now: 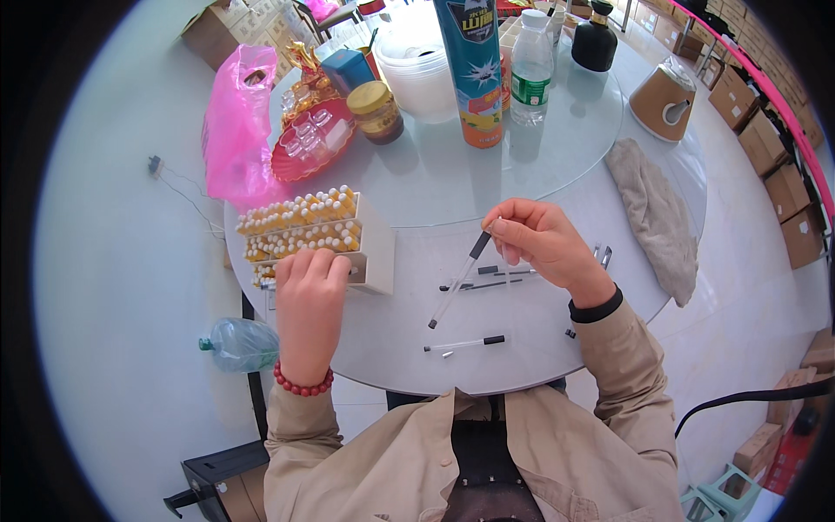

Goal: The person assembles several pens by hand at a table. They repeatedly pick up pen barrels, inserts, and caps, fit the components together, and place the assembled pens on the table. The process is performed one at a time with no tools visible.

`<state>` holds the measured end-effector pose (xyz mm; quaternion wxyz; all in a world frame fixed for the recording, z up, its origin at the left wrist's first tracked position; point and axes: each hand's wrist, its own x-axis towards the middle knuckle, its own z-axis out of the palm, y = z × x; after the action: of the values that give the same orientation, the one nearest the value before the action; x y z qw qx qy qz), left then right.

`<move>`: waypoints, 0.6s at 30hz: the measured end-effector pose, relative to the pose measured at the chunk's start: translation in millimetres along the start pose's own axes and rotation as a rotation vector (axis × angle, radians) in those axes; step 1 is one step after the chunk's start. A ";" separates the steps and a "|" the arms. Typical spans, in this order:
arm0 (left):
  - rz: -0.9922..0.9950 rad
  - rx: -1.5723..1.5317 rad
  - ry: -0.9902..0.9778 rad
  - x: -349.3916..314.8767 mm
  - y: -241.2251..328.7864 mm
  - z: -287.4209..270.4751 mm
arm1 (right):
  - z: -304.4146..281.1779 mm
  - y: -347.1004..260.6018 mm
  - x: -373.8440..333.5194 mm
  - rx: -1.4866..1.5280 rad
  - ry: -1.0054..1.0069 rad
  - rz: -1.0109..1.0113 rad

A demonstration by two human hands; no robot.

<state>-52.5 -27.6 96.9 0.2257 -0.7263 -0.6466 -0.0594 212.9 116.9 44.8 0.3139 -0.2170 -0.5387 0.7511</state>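
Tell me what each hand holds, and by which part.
Right hand: a clear pen, pinched at its upper, black end. Left hand, at the white rack: cannot tell whether it holds anything.

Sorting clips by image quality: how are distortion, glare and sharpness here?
Head view: black fisheye borders, with the pink strip bending along the right rim; head view: the glass turntable dimly mirrors the spray can; head view: right hand and pen look fairly sharp, without obvious motion blur.
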 end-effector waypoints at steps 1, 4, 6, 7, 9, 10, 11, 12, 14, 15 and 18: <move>0.020 0.015 -0.041 1.6 -1.8 1.2 | 0.2 0.2 0.3 -0.009 -0.004 -0.001; 0.096 0.069 -0.095 5.6 -4.6 5.3 | 0.8 0.8 0.9 -0.003 0.005 0.008; 0.138 0.080 -0.092 6.8 -5.1 7.4 | 1.1 0.9 1.0 0.001 0.006 0.010; 0.151 0.071 -0.084 7.0 -5.4 7.9 | 1.2 0.9 1.0 0.006 0.003 0.006; 0.169 0.052 -0.065 7.0 -5.2 8.0 | 2.0 1.2 1.7 0.001 0.004 0.014; 0.175 0.040 -0.056 6.7 -4.4 7.8 | 2.2 1.3 1.9 -0.001 0.004 0.019; 0.179 0.027 -0.047 6.6 -3.5 7.4 | 2.2 1.4 1.9 -0.002 -0.006 0.017; 0.180 0.019 -0.044 6.8 -2.5 6.8 | 2.2 1.3 1.8 -0.004 -0.014 0.020; 0.188 -0.006 -0.035 7.7 -0.2 4.3 | 2.5 1.6 1.6 -0.007 -0.021 0.026; 0.181 -0.029 -0.014 8.1 1.6 2.5 | 2.8 1.7 1.6 -0.008 -0.020 0.029; 0.158 -0.180 0.098 9.8 15.2 0.0 | 4.8 3.3 2.4 -0.014 -0.012 0.034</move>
<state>-36.4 -19.6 96.8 0.1951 -0.7886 -0.5675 -0.1346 207.3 114.6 43.3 0.2963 -0.2241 -0.5419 0.7539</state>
